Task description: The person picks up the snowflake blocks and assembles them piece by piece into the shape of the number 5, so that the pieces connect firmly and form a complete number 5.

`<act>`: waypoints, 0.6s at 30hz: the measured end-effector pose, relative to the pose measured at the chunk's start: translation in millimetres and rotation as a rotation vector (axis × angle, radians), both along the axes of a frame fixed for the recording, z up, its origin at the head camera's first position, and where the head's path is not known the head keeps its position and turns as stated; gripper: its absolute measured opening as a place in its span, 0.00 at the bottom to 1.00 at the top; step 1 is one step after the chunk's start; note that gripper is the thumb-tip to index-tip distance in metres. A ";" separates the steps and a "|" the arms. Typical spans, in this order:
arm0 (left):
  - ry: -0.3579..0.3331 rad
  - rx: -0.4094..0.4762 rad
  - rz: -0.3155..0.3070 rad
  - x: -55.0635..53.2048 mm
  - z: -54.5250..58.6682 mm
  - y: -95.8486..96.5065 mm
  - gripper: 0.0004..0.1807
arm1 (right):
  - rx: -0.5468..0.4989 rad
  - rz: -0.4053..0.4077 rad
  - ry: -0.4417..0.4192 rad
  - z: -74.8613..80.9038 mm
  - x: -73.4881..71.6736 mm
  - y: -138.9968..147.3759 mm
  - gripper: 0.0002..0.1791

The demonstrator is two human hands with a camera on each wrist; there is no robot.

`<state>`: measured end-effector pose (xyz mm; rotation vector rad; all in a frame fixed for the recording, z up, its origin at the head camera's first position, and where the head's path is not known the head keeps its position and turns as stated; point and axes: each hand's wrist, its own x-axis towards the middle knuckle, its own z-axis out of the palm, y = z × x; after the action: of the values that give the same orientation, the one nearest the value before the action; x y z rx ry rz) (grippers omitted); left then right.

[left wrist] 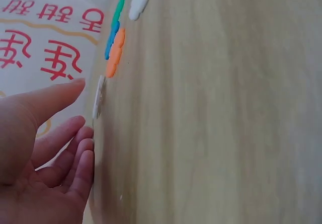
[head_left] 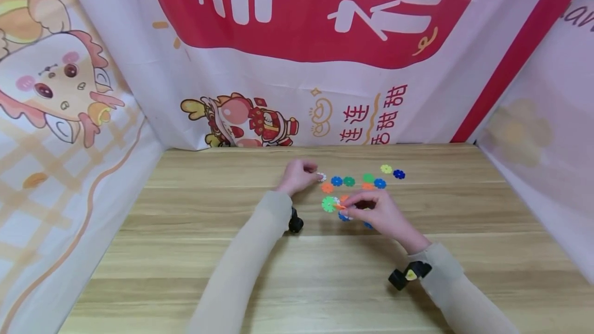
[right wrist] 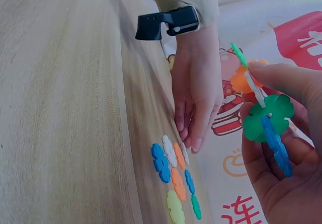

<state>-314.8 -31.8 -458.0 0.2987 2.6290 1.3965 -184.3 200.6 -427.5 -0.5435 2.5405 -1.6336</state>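
My right hand (head_left: 382, 213) grips a small cluster of interlocked plastic flower discs above the table. In the right wrist view the cluster shows an orange disc (right wrist: 242, 82) pinched by the thumb, a bright green disc (right wrist: 239, 55) seen edge-on, a white disc (right wrist: 254, 89), a dark green disc (right wrist: 274, 114) and a blue disc (right wrist: 276, 146). My left hand (head_left: 297, 176) is low at the back of the table, its thumb and fingers apart. A loose white flower disc (left wrist: 99, 98) lies right at its fingertips.
Loose flower discs are scattered over the wooden table (head_left: 195, 251), among them an orange disc (head_left: 327, 187), a blue disc (head_left: 336, 181), a green disc (head_left: 349, 181), a yellow disc (head_left: 386, 168) and a dark blue disc (head_left: 399, 174). A printed cloth (head_left: 278, 76) hangs behind the table's back edge.
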 end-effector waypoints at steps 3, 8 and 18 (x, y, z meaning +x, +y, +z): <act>-0.002 -0.009 0.018 -2.8 -3.5 3.3 0.22 | -0.005 0.002 0.005 0.5 -0.2 0.1 0.06; 0.026 -0.057 0.037 -5.0 -6.0 8.2 0.17 | -0.012 0.006 0.000 1.6 0.0 0.3 0.06; 0.033 -0.055 0.048 1.8 -2.2 7.0 0.12 | -0.003 -0.012 -0.007 1.2 2.2 1.6 0.06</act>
<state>-313.0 -24.7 -460.2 0.2559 2.7130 1.3420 -182.1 202.1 -426.3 -0.5225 2.5419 -1.6405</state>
